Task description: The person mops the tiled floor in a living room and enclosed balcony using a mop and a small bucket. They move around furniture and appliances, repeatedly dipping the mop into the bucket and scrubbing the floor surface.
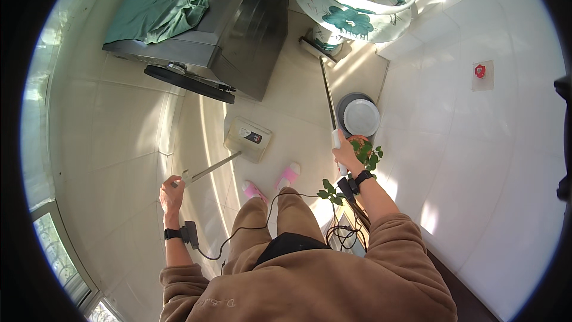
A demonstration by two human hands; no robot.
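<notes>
My left hand (171, 194) grips the upper end of the handle of a long-handled dustpan (249, 138), whose pan rests on the tiled floor in front of my feet. A label shows on the pan. My right hand (346, 154) is closed around the white grip of a broom (328, 94) with a metal pole. The broom's head reaches the floor beside the base of a ceramic pedestal (328, 38); its bristles are hard to make out. Both wrists wear black straps with small devices, and a cable runs from the left one across my legs.
A grey front-loading appliance (250, 31) with its round door ajar stands ahead left, a green cloth (178, 4) on top. A floral ceramic basin (371, 2) is ahead right. Round pots (361, 117), a leafy plant (368, 154) and coiled cables (346, 237) lie near the right wall.
</notes>
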